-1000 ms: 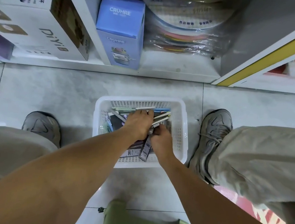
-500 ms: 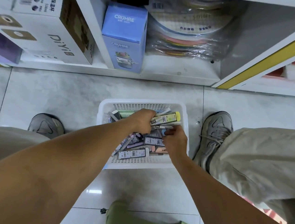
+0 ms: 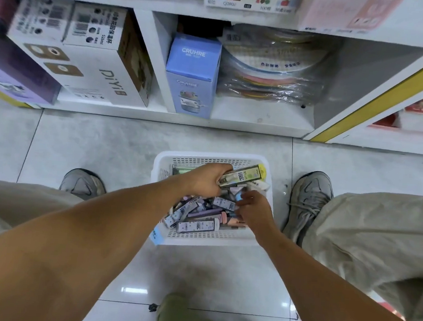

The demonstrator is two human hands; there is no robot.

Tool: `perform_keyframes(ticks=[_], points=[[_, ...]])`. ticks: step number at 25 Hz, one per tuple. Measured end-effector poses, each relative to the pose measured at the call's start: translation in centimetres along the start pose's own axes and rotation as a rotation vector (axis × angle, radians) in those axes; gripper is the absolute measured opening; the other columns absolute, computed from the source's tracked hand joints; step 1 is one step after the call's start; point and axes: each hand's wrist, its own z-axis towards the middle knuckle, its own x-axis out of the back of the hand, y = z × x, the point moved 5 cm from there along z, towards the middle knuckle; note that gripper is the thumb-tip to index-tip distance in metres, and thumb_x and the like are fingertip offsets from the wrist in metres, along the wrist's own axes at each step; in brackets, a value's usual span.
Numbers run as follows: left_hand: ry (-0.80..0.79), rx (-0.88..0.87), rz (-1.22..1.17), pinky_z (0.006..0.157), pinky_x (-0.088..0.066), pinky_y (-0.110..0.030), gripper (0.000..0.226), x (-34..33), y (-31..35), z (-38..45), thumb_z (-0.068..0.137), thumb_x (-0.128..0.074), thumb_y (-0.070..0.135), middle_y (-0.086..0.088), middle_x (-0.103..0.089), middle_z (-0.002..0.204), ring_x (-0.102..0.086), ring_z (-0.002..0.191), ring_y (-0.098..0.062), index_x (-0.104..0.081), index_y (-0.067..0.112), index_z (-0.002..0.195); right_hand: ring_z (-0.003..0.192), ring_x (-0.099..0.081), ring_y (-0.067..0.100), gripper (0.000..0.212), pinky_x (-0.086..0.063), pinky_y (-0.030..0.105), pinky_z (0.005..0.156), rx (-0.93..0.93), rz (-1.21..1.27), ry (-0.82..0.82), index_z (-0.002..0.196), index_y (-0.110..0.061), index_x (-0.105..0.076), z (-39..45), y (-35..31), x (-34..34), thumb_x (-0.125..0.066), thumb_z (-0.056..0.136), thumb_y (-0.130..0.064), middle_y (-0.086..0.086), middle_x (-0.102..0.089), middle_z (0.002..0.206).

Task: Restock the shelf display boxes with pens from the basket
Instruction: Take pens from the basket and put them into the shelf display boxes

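The white mesh basket (image 3: 159, 171) sits on the tiled floor (image 3: 99, 148) between two grey sneakers, at 6 o'clock from the blue CRUHRE box (image 3: 191, 74). The left hand (image 3: 205, 179) grips a bundle of packaged pens (image 3: 246, 176) at the basket's 12 o'clock edge. The right hand (image 3: 252, 208), fingers curled, pinches a light-blue-capped pen (image 3: 239, 196) among the loose pens (image 3: 197, 225).

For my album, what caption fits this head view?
Left hand grips pens over basket; right hand picks another.
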Motion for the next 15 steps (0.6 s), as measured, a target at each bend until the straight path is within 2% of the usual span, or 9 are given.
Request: perform_keyframes(ticks=[2, 5, 8, 10, 12, 13, 15], points=[[0.042, -0.028, -0.064, 0.085, -0.055, -0.034, 0.053, 0.6, 0.5, -0.5, 0.078, -0.071, 0.002, 0.002, -0.065, 0.112, -0.065, 0.098, -0.016, -0.055, 0.019, 0.126, 0.092, -0.07, 0.039, 0.032, -0.059, 0.056, 0.079, -0.002, 0.001, 0.01, 0.091, -0.024, -0.06, -0.3, -0.1, 0.0, -0.057, 0.085, 0.008, 0.016, -0.068, 0.105], [0.092, -0.058, -0.169, 0.084, -0.057, -0.043, 0.048, 1.8, 1.0, -1.4, 0.077, -0.069, -0.003, -0.001, -0.068, 0.108, -0.068, 0.094, -0.021, -0.056, 0.02, 0.118, 0.089, -0.069, 0.043, 0.033, -0.059, 0.057, 0.078, 0.018, -0.006, -0.011, 0.084, -0.023, -0.058, -0.6, -0.7, -0.3, -0.054, 0.086, 0.01, 0.02, -0.068, 0.1], [0.116, -0.078, -0.191, 0.077, -0.057, -0.049, 0.05, 3.0, 1.5, -2.3, 0.077, -0.068, -0.004, -0.008, -0.068, 0.11, -0.069, 0.093, -0.029, -0.055, 0.016, 0.121, 0.08, -0.069, 0.034, 0.034, -0.06, 0.049, 0.074, 0.03, 0.024, -0.056, 0.083, -0.021, -0.06, -1.0, -1.4, -0.4, -0.055, 0.083, 0.012, 0.014, -0.07, 0.092], [0.155, -0.085, -0.24, 0.08, -0.058, -0.041, 0.055, 3.9, 1.8, -3.0, 0.078, -0.07, -0.005, -0.007, -0.068, 0.113, -0.069, 0.095, -0.022, -0.054, 0.013, 0.127, 0.071, -0.068, 0.022, 0.034, -0.06, 0.034, 0.062, 0.024, 0.075, -0.099, 0.089, -0.016, -0.062, -1.4, -2.3, 0.0, -0.06, 0.079, 0.017, 0.01, -0.071, 0.088], [0.188, -0.079, -0.335, 0.075, -0.056, -0.022, 0.057, 4.7, 2.0, -3.8, 0.077, -0.07, -0.009, 0.001, -0.069, 0.108, -0.068, 0.086, -0.001, -0.054, 0.012, 0.128, 0.06, -0.066, 0.014, 0.034, -0.053, 0.024, 0.05, 0.037, 0.144, -0.152, 0.097, -0.007, -0.061, -2.0, -3.6, 0.7, -0.065, 0.077, 0.021, 0.011, -0.071, 0.084], [0.196, -0.071, -0.394, 0.073, -0.053, -0.016, 0.058, 5.1, 2.3, -4.3, 0.076, -0.07, -0.011, 0.005, -0.069, 0.102, -0.066, 0.081, 0.004, -0.055, 0.012, 0.127, 0.058, -0.067, 0.014, 0.034, -0.052, 0.023, 0.049, 0.055, 0.169, -0.171, 0.1, -0.004, -0.061, -2.4, -4.6, 1.1, -0.065, 0.077, 0.021, 0.012, -0.072, 0.083], [0.21, -0.041, -0.476, 0.074, -0.055, -0.023, 0.055, 5.8, 2.6, -5.1, 0.074, -0.072, -0.014, 0.006, -0.068, 0.089, -0.067, 0.08, -0.006, -0.058, 0.011, 0.122, 0.065, -0.069, 0.019, 0.034, -0.052, 0.025, 0.051, 0.099, 0.176, -0.199, 0.104, -0.002, -0.063, -3.2, -6.7, 2.1, -0.065, 0.078, 0.02, 0.015, -0.074, 0.089]])
